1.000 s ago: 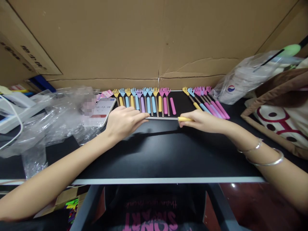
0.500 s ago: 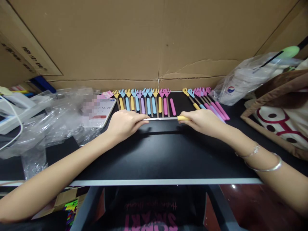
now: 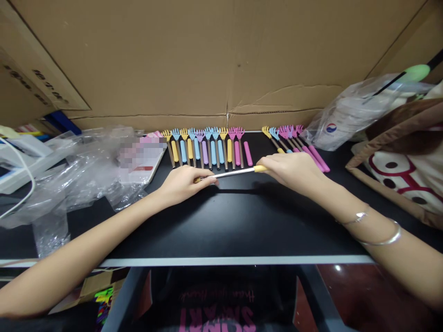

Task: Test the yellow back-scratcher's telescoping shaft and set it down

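Two bare hands hold one extended back scratcher (image 3: 235,173), a thin, shiny telescopic metal rod with a smooth yellow cylindrical grip. It sits close over the matte black tabletop (image 3: 235,221) and slants, its right end nearer the back. The left hand (image 3: 183,184) is curled palm-down over the rod's left end, fingers closed around it so that the head is mostly hidden. The right hand (image 3: 294,170) pinches the yellow grip between thumb and fingertips. Two slim silver bangles (image 3: 379,233) circle that wrist.

Just behind the rod lies a neat row of collapsed scratchers (image 3: 207,147), each with a small claw-shaped plastic head and a rounded, soft-looking sleeve in yellow, blue, lilac or pink. A looser bunch of pink, blue and yellow ones (image 3: 297,143) lies beyond the right hand, partly covered by it. Crinkled clear plastic bags (image 3: 86,166) are heaped at the left beside a flat white phone (image 3: 143,161). Creased brown cardboard (image 3: 221,60) walls the back.
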`<state>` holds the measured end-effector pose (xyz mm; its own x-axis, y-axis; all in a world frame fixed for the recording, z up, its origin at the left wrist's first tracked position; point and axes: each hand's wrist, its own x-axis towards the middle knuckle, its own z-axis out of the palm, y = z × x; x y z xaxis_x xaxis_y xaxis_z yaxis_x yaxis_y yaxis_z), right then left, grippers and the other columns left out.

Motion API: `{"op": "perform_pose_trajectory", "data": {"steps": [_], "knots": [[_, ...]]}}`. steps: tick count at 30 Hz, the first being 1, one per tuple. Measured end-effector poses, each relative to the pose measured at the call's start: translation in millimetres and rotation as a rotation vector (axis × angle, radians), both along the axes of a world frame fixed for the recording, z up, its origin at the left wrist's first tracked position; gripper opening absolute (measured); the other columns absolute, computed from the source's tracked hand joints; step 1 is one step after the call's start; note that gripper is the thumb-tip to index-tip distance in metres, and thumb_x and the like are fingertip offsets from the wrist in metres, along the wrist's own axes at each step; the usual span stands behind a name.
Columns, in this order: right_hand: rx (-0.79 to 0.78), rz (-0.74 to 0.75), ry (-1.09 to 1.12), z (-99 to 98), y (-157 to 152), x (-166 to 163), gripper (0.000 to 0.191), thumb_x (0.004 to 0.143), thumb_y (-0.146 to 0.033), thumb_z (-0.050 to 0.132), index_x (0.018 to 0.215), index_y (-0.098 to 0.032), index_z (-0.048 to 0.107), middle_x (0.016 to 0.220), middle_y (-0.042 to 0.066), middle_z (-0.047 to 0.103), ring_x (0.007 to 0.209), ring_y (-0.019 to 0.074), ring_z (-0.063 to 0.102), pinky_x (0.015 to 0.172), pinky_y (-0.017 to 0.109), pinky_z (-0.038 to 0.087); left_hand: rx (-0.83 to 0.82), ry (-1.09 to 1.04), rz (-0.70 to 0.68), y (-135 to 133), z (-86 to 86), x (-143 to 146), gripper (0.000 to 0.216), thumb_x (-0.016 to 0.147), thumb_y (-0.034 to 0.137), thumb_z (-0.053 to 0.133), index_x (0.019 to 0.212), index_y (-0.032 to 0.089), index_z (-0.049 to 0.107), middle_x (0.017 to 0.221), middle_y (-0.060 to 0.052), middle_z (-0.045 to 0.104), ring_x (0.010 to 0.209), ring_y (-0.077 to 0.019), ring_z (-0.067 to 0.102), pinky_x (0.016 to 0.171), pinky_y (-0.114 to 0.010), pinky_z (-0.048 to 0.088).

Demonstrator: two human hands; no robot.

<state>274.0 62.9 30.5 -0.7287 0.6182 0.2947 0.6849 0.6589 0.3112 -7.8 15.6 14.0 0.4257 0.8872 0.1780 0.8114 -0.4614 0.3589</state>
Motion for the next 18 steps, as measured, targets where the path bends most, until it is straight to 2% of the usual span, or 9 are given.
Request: {"op": "perform_pose_trajectory", "data": {"steps": [2,5,8,10,14,18], "knots": [[-0.035,-0.010,0.020,-1.2,-0.2,-0.1,0.047,0.098,-0.046,0.025,0.084,-0.019,0.061,0.073,0.005,0.065,0.067,0.0146,0.059,0.051,0.027,0.021,0.127,0.050,0.047,-1.2,-0.6,0.7,0.034,0.092,0.046,0.046,0.091,0.027,0.074,0.052,0.004,0.061,0.046,-0.0105,0.051,0.047,-0.020,0.026],[-0.090,-0.020,0.034,-4.6,-0.3,-0.8,0.045,0.097,-0.048,0.028,0.084,-0.020,0.061,0.074,0.005,0.066,0.067,0.0156,0.060,0.053,0.027,0.023,0.312,0.122,0.089,-1.9,-2.6,-0.5,0.031,0.091,0.045,0.049,0.092,0.027,0.074,0.063,0.001,0.069,0.055,-0.0127,0.060,0.049,-0.021,0.028],[-0.166,-0.029,0.042,-8.3,0.5,-2.4,0.039,0.096,-0.047,0.033,0.086,-0.020,0.061,0.073,0.005,0.066,0.066,0.0167,0.060,0.054,0.026,0.026,0.495,0.183,0.067,-1.1,-5.0,-3.7,0.031,0.092,0.044,0.048,0.092,0.027,0.074,0.075,0.000,0.073,0.065,-0.0146,0.065,0.051,-0.023,0.032],[-0.239,-0.034,0.058,-9.6,1.3,-3.4,0.036,0.095,-0.045,0.037,0.087,-0.020,0.061,0.073,0.005,0.066,0.065,0.0171,0.060,0.054,0.026,0.027,0.612,0.238,0.042,-0.7,-5.2,-5.4,0.031,0.093,0.042,0.047,0.091,0.027,0.074,0.075,-0.001,0.073,0.066,-0.0150,0.065,0.052,-0.025,0.033],[-0.476,0.001,0.140,-9.7,3.1,-4.5,0.032,0.092,-0.043,0.041,0.090,-0.021,0.063,0.079,0.005,0.068,0.072,0.0177,0.062,0.060,0.025,0.032,0.793,0.347,-0.018,-2.8,-0.3,-5.9,0.028,0.093,0.040,0.048,0.091,0.026,0.072,0.069,0.000,0.071,0.064,-0.0146,0.062,0.052,-0.029,0.031],[-0.747,0.085,0.213,-9.9,4.2,-4.6,0.034,0.092,-0.044,0.039,0.094,-0.021,0.065,0.087,0.004,0.069,0.077,0.0162,0.062,0.065,0.024,0.035,0.900,0.436,-0.063,-6.7,6.9,-6.1,0.024,0.094,0.036,0.048,0.095,0.027,0.071,0.063,0.002,0.067,0.062,-0.0135,0.057,0.053,-0.030,0.028]]}}
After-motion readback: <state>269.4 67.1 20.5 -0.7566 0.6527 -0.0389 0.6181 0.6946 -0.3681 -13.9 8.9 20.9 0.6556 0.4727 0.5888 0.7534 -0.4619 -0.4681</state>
